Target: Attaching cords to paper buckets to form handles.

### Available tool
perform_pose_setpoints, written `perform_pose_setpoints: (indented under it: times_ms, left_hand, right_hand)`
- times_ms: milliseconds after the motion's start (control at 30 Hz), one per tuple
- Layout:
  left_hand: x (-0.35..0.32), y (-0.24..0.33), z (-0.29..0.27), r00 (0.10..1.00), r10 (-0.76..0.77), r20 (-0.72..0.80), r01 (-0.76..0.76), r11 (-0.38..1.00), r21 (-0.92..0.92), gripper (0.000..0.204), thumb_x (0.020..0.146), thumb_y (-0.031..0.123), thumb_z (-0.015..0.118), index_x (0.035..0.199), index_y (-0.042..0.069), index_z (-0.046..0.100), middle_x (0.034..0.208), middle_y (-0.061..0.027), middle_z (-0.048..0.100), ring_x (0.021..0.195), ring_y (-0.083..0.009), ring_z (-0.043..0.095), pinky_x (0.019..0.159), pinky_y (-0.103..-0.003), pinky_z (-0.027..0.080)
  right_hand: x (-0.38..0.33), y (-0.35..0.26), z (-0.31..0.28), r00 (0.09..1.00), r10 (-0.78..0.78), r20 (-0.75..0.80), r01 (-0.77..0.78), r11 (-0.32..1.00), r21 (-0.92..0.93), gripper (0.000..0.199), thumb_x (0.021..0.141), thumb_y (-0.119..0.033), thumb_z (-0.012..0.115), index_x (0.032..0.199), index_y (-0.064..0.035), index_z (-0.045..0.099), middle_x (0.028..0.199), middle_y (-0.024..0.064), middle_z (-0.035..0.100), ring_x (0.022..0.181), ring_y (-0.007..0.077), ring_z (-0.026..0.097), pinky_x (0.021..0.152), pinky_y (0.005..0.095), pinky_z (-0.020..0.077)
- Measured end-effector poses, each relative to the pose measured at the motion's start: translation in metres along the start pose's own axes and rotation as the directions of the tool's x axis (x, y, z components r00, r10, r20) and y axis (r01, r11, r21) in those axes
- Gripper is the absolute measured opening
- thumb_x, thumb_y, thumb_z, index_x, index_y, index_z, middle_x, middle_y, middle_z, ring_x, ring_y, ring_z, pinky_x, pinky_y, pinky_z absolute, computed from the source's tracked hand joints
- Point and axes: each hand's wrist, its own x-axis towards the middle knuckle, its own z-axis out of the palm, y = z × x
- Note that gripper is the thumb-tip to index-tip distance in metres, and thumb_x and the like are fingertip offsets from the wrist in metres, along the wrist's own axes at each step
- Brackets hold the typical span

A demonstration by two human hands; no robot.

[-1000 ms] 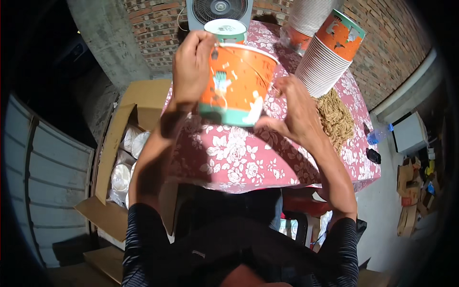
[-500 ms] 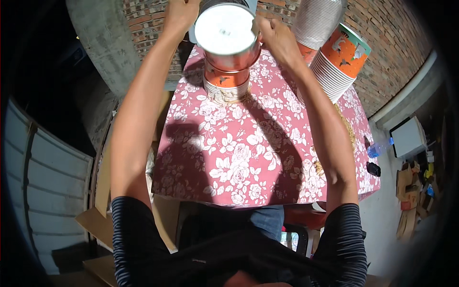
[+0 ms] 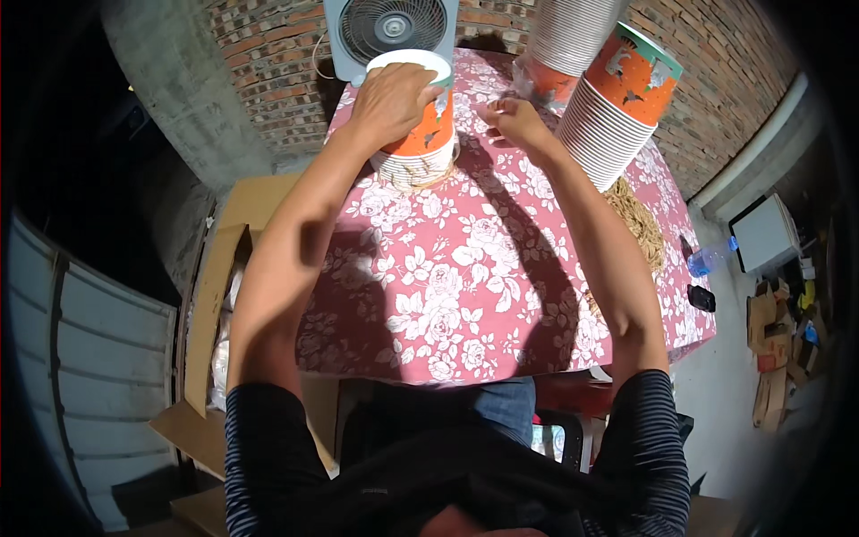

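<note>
A short stack of orange paper cups with white rims stands at the far side of the table with the pink flowered cloth. My left hand lies over the top cup and grips it from above. My right hand rests just to the right of the stack, fingers loosely curled, holding nothing. A thin ring of rubber bands lies around the foot of the stack.
A tall leaning stack of orange cups stands at the far right, another white stack behind it. A small fan sits at the table's back edge. Rubber bands lie heaped on the right. An open cardboard box stands left.
The cups, first held tilted near me, were carried away to the far side of the table and set down. My right hand has come off them.
</note>
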Motion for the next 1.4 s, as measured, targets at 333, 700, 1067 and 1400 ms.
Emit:
perform_pose_setpoints:
  times_ms: [333, 700, 1067, 1400]
  left_hand:
    - [0.041, 0.086, 0.011, 0.986, 0.078, -0.145, -0.11, 0.969, -0.223, 0.026, 0.094, 0.006, 0.068, 0.119, -0.001, 0.07, 0.121, -0.0195, 0.071, 0.111, -0.037, 0.067, 0.098, -0.045, 0.053]
    - [0.101, 0.216, 0.115, 0.958, 0.234, -0.167, -0.269, 0.934, -0.234, 0.027, 0.077, -0.014, 0.063, 0.101, -0.005, 0.067, 0.105, -0.0194, 0.067, 0.104, -0.0343, 0.067, 0.094, -0.043, 0.056]
    - [0.109, 0.222, 0.13, 0.893, 0.265, -0.363, -0.347, 0.921, -0.18, 0.021, 0.075, -0.01, 0.06, 0.093, -0.001, 0.057, 0.1, -0.0177, 0.059, 0.1, -0.0352, 0.061, 0.087, -0.044, 0.05]
    - [0.12, 0.229, 0.123, 0.917, 0.259, -0.303, -0.318, 0.934, -0.164, 0.024, 0.07, -0.005, 0.064, 0.089, 0.003, 0.051, 0.089, -0.0139, 0.053, 0.092, -0.0324, 0.059, 0.078, -0.044, 0.047]
  right_hand:
    - [-0.049, -0.065, -0.235, 0.457, -0.845, -0.278, 0.002, 0.314, -0.95, 0.022, 0.084, -0.021, 0.073, 0.098, -0.0043, 0.075, 0.105, 0.025, 0.071, 0.103, 0.0457, 0.065, 0.091, 0.0535, 0.0533]
    - [-0.045, -0.078, -0.254, 0.653, -0.672, -0.35, 0.145, 0.564, -0.813, 0.013, 0.078, -0.012, 0.074, 0.089, -0.0116, 0.082, 0.07, 0.0125, 0.074, 0.063, 0.0244, 0.073, 0.061, 0.04, 0.0568]
    - [-0.034, -0.069, -0.255, 0.681, -0.587, -0.438, 0.268, 0.756, -0.597, 0.016, 0.087, -0.01, 0.07, 0.095, -0.0007, 0.081, 0.064, 0.0117, 0.073, 0.056, 0.018, 0.073, 0.053, 0.0356, 0.0567]
    - [-0.04, -0.092, -0.246, 0.602, -0.551, -0.578, 0.199, 0.804, -0.56, 0.022, 0.094, -0.021, 0.071, 0.086, -0.0023, 0.079, 0.055, 0.0074, 0.067, 0.049, 0.0176, 0.068, 0.05, 0.0345, 0.0536]
